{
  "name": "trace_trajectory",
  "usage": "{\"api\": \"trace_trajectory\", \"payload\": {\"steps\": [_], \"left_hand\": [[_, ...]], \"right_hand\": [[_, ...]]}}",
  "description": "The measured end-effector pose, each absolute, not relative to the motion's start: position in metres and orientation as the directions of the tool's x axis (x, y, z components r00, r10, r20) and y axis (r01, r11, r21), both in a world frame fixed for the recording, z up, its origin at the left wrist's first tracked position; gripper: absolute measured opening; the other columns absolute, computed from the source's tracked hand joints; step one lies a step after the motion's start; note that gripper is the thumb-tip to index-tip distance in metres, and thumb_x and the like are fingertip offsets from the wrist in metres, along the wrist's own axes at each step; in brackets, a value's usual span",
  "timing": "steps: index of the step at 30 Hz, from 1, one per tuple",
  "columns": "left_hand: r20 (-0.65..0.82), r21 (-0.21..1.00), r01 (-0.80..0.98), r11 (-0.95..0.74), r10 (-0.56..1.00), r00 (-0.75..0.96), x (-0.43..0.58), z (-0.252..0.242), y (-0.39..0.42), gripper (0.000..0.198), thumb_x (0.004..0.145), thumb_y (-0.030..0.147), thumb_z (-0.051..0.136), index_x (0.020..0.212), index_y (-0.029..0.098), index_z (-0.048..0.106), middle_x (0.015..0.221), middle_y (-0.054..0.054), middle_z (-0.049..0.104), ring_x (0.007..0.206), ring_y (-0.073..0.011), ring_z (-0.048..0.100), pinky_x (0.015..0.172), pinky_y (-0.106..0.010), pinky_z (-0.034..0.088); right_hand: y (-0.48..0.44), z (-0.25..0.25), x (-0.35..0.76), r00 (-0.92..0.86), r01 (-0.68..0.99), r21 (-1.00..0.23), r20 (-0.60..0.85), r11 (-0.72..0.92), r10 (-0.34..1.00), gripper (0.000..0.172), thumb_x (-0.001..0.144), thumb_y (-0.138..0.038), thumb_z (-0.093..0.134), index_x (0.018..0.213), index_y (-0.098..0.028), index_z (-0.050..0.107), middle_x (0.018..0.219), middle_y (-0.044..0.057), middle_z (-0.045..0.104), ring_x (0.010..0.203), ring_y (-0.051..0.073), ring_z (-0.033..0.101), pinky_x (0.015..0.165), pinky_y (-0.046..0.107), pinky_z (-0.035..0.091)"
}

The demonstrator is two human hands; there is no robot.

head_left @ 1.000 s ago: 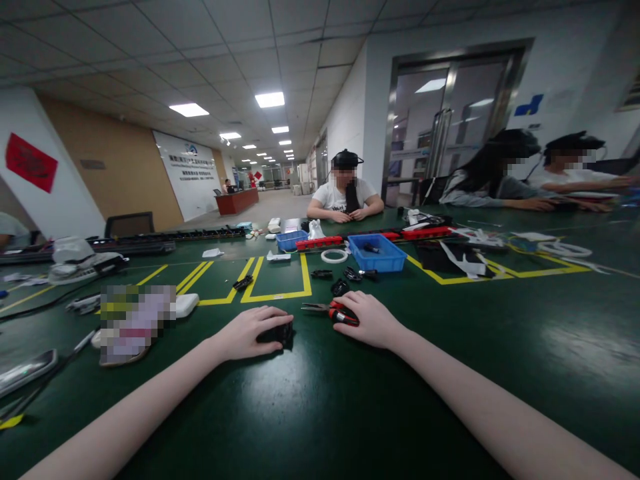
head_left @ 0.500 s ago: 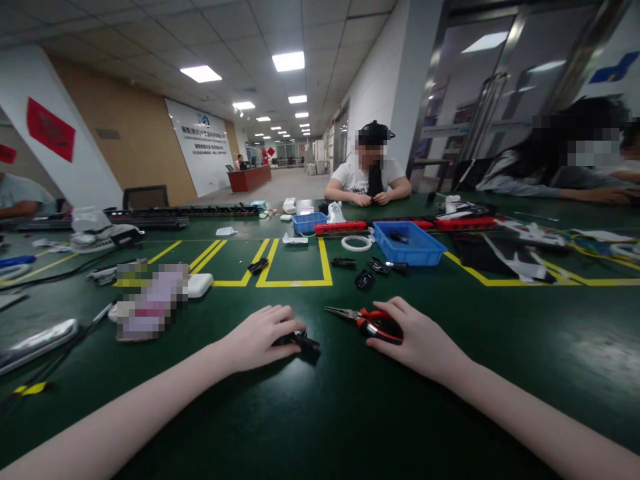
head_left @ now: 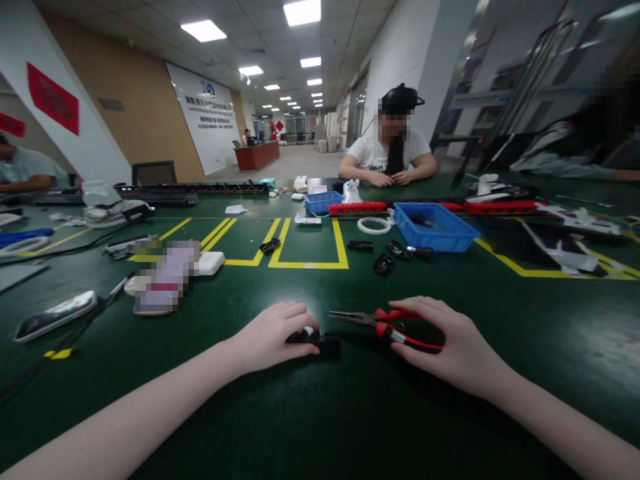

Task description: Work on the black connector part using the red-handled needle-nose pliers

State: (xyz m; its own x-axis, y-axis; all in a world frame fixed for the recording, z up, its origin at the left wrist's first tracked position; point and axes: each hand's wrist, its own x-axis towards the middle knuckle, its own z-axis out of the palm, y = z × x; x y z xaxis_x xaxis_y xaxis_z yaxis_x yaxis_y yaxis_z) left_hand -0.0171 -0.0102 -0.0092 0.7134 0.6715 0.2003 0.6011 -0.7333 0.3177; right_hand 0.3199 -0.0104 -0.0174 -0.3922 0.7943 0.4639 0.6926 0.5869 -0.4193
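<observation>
My left hand point(head_left: 270, 337) rests on the green table point(head_left: 350, 413) with its fingers curled over a small black part point(head_left: 320, 341) that it pins down. My right hand point(head_left: 453, 343) lies to the right, its fingers wrapped round the red handles of needle-nose pliers point(head_left: 385, 321). The pliers lie flat on the table, and their metal jaws point left toward the black part.
A blue bin point(head_left: 435, 229), a white ring point(head_left: 374, 225), several loose black parts point(head_left: 384, 265) and red strips point(head_left: 357, 208) lie beyond my hands. A white device point(head_left: 210, 262) and cables sit to the left. A person point(head_left: 395, 153) sits opposite; others are at both sides.
The camera has tilted down and moved closer. My left hand has uncovered more of the black part. My right hand now spreads along the pliers' handles instead of bunching over them.
</observation>
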Motion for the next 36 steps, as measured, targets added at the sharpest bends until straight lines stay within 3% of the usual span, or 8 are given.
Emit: {"api": "trace_trajectory", "payload": {"steps": [8, 14, 23, 28, 36], "left_hand": [[0.197, 0.398, 0.552, -0.733, 0.656, 0.728, -0.018, -0.009, -0.008, 0.039, 0.087, 0.052, 0.071, 0.108, 0.019, 0.064, 0.11, -0.006, 0.06, 0.098, -0.0215, 0.06, 0.08, -0.032, 0.049], [0.217, 0.407, 0.493, -0.769, 0.606, 0.766, -0.02, -0.01, -0.006, 0.043, 0.087, 0.057, 0.07, 0.107, 0.019, 0.065, 0.113, -0.006, 0.062, 0.099, -0.0223, 0.061, 0.081, -0.032, 0.047], [0.248, 0.314, 0.478, -0.82, 0.557, 0.793, -0.02, -0.013, -0.006, 0.037, 0.093, 0.051, 0.065, 0.113, 0.021, 0.066, 0.111, -0.007, 0.064, 0.097, -0.0211, 0.061, 0.078, -0.03, 0.047], [0.262, 0.285, 0.471, -0.835, 0.54, 0.8, -0.02, -0.014, -0.005, 0.037, 0.093, 0.049, 0.065, 0.116, 0.021, 0.066, 0.108, -0.006, 0.064, 0.095, -0.0208, 0.061, 0.075, -0.029, 0.047], [0.261, 0.356, 0.454, -0.817, 0.553, 0.791, -0.02, -0.012, -0.005, 0.037, 0.091, 0.049, 0.069, 0.113, 0.02, 0.067, 0.105, -0.005, 0.065, 0.094, -0.0203, 0.062, 0.074, -0.029, 0.047]], "right_hand": [[-0.006, -0.007, 0.322, -0.525, 0.693, -0.187, 0.53, 0.696, 0.666, 0.048, 0.076, -0.047, 0.075, 0.119, -0.027, 0.067, 0.115, 0.007, 0.074, 0.113, 0.034, 0.066, 0.104, 0.063, 0.045], [-0.009, -0.012, 0.319, -0.52, 0.675, -0.204, 0.55, 0.709, 0.654, 0.049, 0.077, -0.047, 0.073, 0.121, -0.03, 0.064, 0.117, 0.005, 0.073, 0.118, 0.034, 0.062, 0.106, 0.061, 0.041], [-0.02, -0.01, 0.308, -0.5, 0.647, -0.264, 0.561, 0.715, 0.66, 0.043, 0.08, -0.046, 0.07, 0.12, -0.031, 0.064, 0.115, 0.005, 0.073, 0.119, 0.032, 0.062, 0.11, 0.061, 0.034], [-0.016, -0.007, 0.316, -0.57, 0.65, -0.182, 0.525, 0.738, 0.632, 0.049, 0.079, -0.044, 0.072, 0.125, -0.032, 0.06, 0.117, 0.005, 0.073, 0.119, 0.033, 0.062, 0.104, 0.061, 0.041], [-0.015, 0.0, 0.319, -0.666, 0.628, -0.036, 0.492, 0.777, 0.561, 0.059, 0.078, -0.042, 0.074, 0.132, -0.028, 0.053, 0.118, 0.006, 0.073, 0.108, 0.029, 0.07, 0.107, 0.059, 0.041]]}}
